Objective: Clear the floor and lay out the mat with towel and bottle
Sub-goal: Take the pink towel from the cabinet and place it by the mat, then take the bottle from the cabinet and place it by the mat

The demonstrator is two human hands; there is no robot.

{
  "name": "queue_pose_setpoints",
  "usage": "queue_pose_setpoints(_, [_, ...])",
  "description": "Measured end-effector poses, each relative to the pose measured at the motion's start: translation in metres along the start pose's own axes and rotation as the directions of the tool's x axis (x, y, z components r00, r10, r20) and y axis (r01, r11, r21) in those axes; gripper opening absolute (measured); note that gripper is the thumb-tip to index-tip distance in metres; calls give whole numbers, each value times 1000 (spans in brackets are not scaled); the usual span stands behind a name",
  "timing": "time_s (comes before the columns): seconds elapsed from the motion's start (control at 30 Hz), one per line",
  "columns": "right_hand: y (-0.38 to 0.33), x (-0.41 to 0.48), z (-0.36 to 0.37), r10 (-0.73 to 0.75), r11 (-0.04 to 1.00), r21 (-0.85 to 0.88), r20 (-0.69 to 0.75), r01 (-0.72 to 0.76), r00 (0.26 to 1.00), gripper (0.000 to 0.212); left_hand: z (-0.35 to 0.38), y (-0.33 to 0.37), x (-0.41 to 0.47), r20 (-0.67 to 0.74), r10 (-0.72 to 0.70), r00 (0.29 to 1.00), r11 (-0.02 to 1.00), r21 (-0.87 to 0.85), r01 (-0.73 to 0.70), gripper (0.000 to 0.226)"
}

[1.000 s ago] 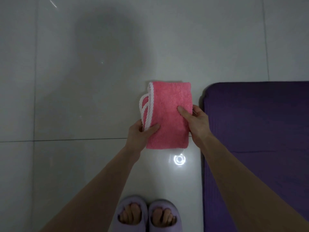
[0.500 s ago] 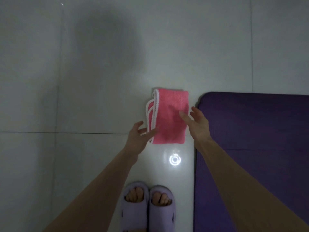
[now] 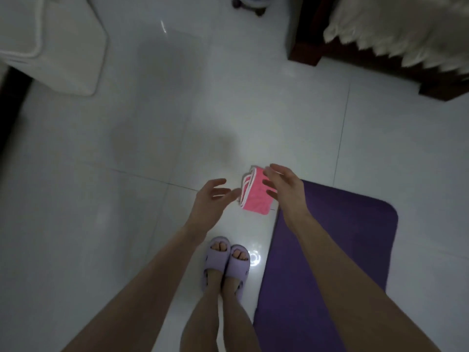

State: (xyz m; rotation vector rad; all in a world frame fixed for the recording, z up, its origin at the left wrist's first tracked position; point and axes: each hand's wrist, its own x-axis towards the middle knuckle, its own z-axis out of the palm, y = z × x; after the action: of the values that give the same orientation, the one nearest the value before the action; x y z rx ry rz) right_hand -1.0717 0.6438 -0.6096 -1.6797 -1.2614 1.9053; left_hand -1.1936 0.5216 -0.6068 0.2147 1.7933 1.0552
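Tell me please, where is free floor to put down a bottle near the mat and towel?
The bare tile strip between the slippers and the purple mat is narrow. Wider free tile lies left of the left hand, and beyond the pink towel toward the dark furniture. The mat itself is bare. It is crowded around the towel, under the right hand.

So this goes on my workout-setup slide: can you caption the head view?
Both open hands, left hand and right hand, hover above a folded pink towel on the tiled floor beside a purple mat.
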Motion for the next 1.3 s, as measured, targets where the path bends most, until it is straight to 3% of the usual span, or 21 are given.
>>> queue_pose_setpoints(0.23, [-121,-131,68,-84,991,-82,192,101,978,31,-91,93,-134,-218,59,974,978,-182,-100,46])
queue_pose_setpoints(0.5, [-186,-224,187,-190,959,-119,397,255,898,31,-220,125,-212,-425,107,899,923,-295,-249,49])
queue_pose_setpoints(1.0, [-132,-365,477,-185,919,-180,588,350,787,29,-512,43,-308,-641,53,766,871,-345,-350,43])
queue_pose_setpoints(1.3, [-92,-414,611,-111,881,-254,709,399,696,30,-632,-13,-331,-734,-51,677,839,-399,-370,38])
